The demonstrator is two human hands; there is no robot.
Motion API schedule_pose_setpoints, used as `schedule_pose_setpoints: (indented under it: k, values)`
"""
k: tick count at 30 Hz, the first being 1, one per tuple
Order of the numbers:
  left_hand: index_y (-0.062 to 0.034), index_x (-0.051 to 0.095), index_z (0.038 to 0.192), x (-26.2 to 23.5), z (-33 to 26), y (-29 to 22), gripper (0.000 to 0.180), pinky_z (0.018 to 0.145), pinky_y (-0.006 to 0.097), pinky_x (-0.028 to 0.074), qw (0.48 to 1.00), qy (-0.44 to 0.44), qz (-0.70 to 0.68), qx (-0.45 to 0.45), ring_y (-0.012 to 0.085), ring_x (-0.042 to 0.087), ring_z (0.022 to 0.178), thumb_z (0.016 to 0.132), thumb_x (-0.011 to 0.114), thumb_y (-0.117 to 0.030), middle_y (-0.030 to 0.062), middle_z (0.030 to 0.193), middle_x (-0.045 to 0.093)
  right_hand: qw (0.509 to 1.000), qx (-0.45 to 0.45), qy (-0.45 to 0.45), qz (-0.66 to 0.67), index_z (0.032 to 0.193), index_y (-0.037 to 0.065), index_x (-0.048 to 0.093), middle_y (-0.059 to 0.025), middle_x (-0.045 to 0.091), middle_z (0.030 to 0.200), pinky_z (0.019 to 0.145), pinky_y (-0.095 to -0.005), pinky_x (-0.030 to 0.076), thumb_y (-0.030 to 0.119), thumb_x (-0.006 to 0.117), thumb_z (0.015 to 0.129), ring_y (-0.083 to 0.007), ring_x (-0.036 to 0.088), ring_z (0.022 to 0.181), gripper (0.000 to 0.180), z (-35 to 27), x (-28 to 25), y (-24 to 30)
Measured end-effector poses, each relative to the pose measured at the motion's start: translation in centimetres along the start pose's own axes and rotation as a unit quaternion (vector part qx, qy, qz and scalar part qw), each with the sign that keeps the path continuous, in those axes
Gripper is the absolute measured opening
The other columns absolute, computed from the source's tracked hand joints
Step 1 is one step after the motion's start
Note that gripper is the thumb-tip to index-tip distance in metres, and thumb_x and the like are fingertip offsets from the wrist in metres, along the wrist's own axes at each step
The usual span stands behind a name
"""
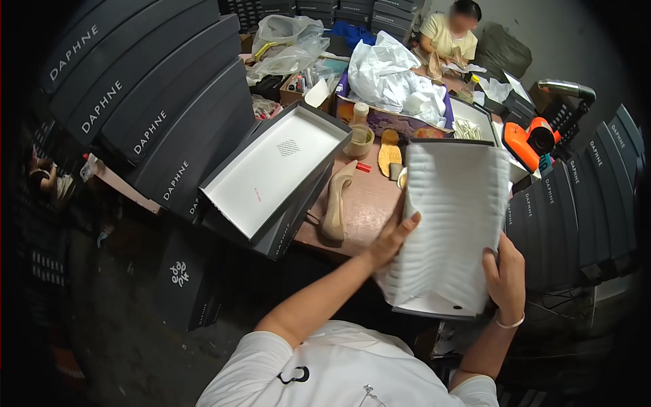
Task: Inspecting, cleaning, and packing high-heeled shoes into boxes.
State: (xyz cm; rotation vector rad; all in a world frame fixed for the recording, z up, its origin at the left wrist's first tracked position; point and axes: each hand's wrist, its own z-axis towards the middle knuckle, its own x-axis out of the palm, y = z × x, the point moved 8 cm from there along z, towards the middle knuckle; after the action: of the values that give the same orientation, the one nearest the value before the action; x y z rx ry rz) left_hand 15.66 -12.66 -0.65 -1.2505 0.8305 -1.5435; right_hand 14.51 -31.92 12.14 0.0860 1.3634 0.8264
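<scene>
White shirt [339, 366] nearest; black cardboard box [453, 142] clasped by left hand [392, 241], right hand [506, 271]; white lining [451, 224] apparently being fitted, smoothing needed.

Left hand [388, 245]: most fingers hidden under paper-lined box [451, 224]. Right hand [507, 277]: some fingertips hidden behind box's right wall. Under wavy white paper [453, 210]: covered, cannot tell. Surface [369, 210]: near left corner hidden beneath open box [268, 176]. Beyond far edge, person [447, 41]: face blurred, lower body hidden. Plastic bags [383, 71] near far edge: contents unclear. Left box stack [159, 119]: outer side lost in dark rim.
</scene>
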Motion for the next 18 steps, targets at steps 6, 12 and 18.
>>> schedule_pose_setpoints:
  k: [6, 12, 18]
  values:
    - [0.0021, 0.045, 0.131, -3.1, -4.2, 12.1, 0.067, 0.093, 0.041, 0.05, 0.914, -0.057, -0.327, -0.234, 0.0289, 0.061, 0.106, 0.09, 0.044, -0.051, 0.0195, 0.122, 0.057, 0.996, -0.014, 0.028, 0.081, 0.137, -0.003, 0.04, -0.0226, 0.043, 0.136, 0.102, -0.0381, 0.038, 0.018, 0.064, 0.087, -0.0336, 0.046, 0.123, 0.059, 0.5, 7.2, -0.4]
    - [0.002, 0.03, 0.143, -11.2, -4.6, 14.4, 0.064, 0.103, 0.033, 0.037, 0.94, -0.134, -0.066, -0.308, 0.0243, 0.046, 0.124, 0.095, 0.044, -0.038, 0.018, 0.138, 0.043, 0.916, 0.186, 0.139, 0.328, 0.137, -0.004, 0.039, -0.0236, 0.048, 0.134, 0.104, -0.0354, 0.036, 0.038, 0.057, 0.092, -0.0291, 0.047, 0.125, 0.065, 0.3, 24.8, -11.6]
    - [0.0014, 0.018, 0.148, -11.3, -5.0, 13.4, 0.067, 0.109, 0.032, 0.028, 0.933, -0.15, 0.041, -0.325, 0.0246, 0.037, 0.13, 0.096, 0.048, -0.03, 0.0188, 0.145, 0.034, 0.923, 0.221, 0.185, 0.255, 0.118, -0.003, 0.055, -0.0211, 0.064, 0.106, 0.084, -0.0381, 0.048, 0.045, 0.057, 0.09, -0.0317, 0.063, 0.096, 0.056, 0.3, 24.9, -14.0]
